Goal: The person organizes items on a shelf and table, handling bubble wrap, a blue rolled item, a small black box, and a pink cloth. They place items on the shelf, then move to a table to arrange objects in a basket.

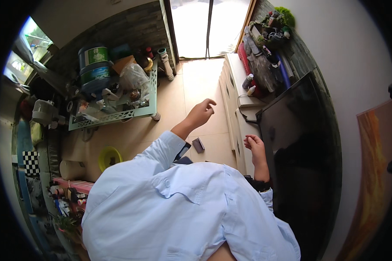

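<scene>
My left hand [201, 114] reaches forward over the tiled floor [202, 88], its fingers loosely bent and apart, with nothing seen in it. My right hand [256, 148] hovers beside the large dark television screen [297, 156], over the pale TV cabinet [245, 130]. Its fingers curl a little and no object shows between them. Below and behind my left hand, a small dark box [198, 145] lies on the floor. A black cable [241, 106] runs along the cabinet top by the television's foot.
A glass-topped table [134, 112] at left bears a large water bottle [94, 67] and plastic bags [134, 76]. A yellow-green basin [110, 157] sits on the floor. Two small bottles [248, 81] and a planter [274, 27] stand at right, near the bright doorway [196, 29].
</scene>
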Action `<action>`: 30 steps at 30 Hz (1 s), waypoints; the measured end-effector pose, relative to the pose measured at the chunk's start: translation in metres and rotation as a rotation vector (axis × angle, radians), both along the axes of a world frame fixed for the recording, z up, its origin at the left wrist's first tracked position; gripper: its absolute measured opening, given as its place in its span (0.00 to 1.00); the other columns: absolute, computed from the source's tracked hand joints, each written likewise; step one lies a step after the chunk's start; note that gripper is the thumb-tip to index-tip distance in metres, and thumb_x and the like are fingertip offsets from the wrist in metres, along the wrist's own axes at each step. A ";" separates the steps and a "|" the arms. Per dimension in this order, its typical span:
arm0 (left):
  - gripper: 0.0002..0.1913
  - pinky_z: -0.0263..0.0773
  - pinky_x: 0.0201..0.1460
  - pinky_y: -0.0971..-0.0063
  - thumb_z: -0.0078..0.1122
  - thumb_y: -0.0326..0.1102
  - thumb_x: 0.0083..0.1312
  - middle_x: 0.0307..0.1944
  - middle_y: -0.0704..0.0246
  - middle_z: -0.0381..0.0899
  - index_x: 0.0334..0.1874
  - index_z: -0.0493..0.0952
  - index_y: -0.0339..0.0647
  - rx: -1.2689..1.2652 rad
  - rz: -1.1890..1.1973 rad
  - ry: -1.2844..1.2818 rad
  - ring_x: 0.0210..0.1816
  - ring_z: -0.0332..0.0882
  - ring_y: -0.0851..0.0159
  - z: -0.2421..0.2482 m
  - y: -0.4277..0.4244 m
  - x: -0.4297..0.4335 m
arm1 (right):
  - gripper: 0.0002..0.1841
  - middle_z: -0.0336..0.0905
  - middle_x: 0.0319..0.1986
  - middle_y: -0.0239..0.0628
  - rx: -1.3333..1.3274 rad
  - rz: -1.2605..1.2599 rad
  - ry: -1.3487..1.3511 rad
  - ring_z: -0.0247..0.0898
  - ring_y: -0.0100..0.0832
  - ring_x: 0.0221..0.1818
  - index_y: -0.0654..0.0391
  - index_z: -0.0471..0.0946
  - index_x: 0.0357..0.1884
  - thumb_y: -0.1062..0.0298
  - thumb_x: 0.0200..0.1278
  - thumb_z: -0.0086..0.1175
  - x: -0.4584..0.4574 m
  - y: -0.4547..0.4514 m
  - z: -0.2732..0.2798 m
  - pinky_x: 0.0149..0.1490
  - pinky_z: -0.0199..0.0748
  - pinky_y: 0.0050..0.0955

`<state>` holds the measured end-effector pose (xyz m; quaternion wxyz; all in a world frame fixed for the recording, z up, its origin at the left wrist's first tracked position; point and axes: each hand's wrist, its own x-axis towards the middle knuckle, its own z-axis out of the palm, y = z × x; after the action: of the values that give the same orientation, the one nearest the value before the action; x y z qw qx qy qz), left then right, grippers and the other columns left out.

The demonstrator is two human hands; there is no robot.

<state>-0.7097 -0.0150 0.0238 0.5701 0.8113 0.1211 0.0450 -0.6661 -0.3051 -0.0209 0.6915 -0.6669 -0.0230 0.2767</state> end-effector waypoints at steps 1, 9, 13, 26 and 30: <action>0.13 0.71 0.35 0.77 0.47 0.30 0.61 0.30 0.67 0.76 0.49 0.70 0.38 -0.036 0.010 0.016 0.30 0.73 0.71 -0.005 0.005 -0.014 | 0.08 0.77 0.30 0.30 0.000 0.006 0.047 0.71 0.19 0.30 0.58 0.76 0.40 0.68 0.64 0.48 -0.011 0.004 -0.003 0.37 0.70 0.18; 0.15 0.70 0.34 0.81 0.49 0.30 0.61 0.31 0.68 0.75 0.50 0.69 0.37 -0.233 0.081 0.009 0.32 0.72 0.73 -0.028 0.019 -0.084 | 0.10 0.77 0.31 0.32 -0.119 0.192 0.111 0.72 0.21 0.32 0.59 0.76 0.42 0.67 0.64 0.48 -0.075 0.041 -0.012 0.38 0.70 0.20; 0.14 0.69 0.33 0.82 0.49 0.29 0.61 0.31 0.68 0.74 0.50 0.69 0.38 -0.282 0.122 0.047 0.30 0.70 0.74 -0.034 0.019 -0.116 | 0.10 0.78 0.33 0.32 -0.132 0.219 0.139 0.71 0.21 0.32 0.58 0.76 0.42 0.66 0.64 0.47 -0.084 0.049 -0.009 0.39 0.69 0.20; 0.14 0.67 0.31 0.84 0.49 0.28 0.61 0.32 0.68 0.74 0.50 0.69 0.37 -0.351 0.284 0.088 0.28 0.68 0.76 -0.036 -0.010 -0.051 | 0.09 0.77 0.33 0.32 -0.052 0.297 0.178 0.72 0.21 0.33 0.58 0.76 0.40 0.68 0.64 0.47 0.009 0.035 -0.007 0.40 0.70 0.21; 0.15 0.68 0.33 0.83 0.48 0.29 0.62 0.34 0.68 0.74 0.51 0.68 0.38 -0.315 0.255 0.041 0.29 0.69 0.76 -0.031 -0.040 0.002 | 0.09 0.77 0.33 0.31 -0.014 0.304 0.184 0.72 0.21 0.34 0.58 0.76 0.40 0.67 0.65 0.47 0.060 0.010 -0.002 0.42 0.70 0.21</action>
<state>-0.7073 -0.0547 -0.0069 0.6771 0.6910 0.2399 0.0807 -0.6059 -0.2953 -0.0230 0.6363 -0.6325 -0.0582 0.4378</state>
